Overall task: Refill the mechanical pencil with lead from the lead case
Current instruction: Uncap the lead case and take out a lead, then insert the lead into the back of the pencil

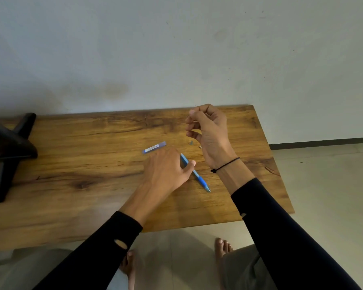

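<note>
The right hand (208,130) is pinching what looks like a thin lead (195,106) above the far table (71,164), while the left hand (168,168) is closing loosely over the blue pencil (199,178) near the lead case (154,147), so it should be steadying the barrel before feeding gently

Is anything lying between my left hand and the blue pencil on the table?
Nothing visible does. The left hand is already on the pencil, covering its upper end. The lead case lies just beyond that hand, and a small cap sits off to the right, both clear of it.
</note>
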Demonstrator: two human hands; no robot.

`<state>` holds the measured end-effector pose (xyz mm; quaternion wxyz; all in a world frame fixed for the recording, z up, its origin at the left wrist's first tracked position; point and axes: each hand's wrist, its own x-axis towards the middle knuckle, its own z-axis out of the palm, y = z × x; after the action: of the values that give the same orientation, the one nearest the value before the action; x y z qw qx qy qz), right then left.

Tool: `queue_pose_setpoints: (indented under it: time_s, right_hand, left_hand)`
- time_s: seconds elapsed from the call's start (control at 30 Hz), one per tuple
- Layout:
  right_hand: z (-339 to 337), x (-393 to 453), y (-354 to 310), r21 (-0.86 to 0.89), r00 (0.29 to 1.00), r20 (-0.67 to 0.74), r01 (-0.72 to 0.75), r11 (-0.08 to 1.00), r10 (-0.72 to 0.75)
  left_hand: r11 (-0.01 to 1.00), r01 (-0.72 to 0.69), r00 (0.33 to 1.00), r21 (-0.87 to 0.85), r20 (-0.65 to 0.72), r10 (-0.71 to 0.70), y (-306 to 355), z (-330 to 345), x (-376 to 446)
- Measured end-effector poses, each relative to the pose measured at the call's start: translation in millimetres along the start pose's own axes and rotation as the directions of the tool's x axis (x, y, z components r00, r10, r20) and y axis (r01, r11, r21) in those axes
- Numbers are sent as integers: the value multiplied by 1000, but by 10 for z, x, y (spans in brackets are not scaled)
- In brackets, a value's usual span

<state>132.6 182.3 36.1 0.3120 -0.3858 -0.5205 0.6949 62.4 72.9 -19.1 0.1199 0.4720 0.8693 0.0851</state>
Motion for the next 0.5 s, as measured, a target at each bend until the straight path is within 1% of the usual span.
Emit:
queue_pose_setpoints:
  time_s: [0.07, 0.13, 0.23, 0.37, 0.43, 0.5]
  right_hand:
    - [-16, -4, -5, -3, 1000, 1, 3, 1000, -3]
    - [-33, -1, -10, -9, 1000, 3, 4, 1000, -4]
    - [-61, 5, -16, -10, 1000, 2, 2, 1000, -2]
    - [-118, 36, -22, -31, 1000, 1, -3, 1000, 3]
    - [-143, 53, -20, -62, 1000, 1, -7, 998, 7]
    - [-165, 73, -21, -90, 1000, 19, -10, 996, 11]
  left_hand:
    - [1000, 22, 1000, -7, 2, -22, 29, 31, 50]
    - [997, 53, 998, -49, 36, -51, 61, 53, 105]
    - [982, 106, 989, -155, 120, -87, 79, 63, 154]
    - [941, 174, 978, -292, 167, -129, 48, 22, 142]
    - [897, 195, 977, -396, 155, -144, 23, -65, 138]
    - [864, 140, 990, -484, 89, -110, -2, -187, 132]
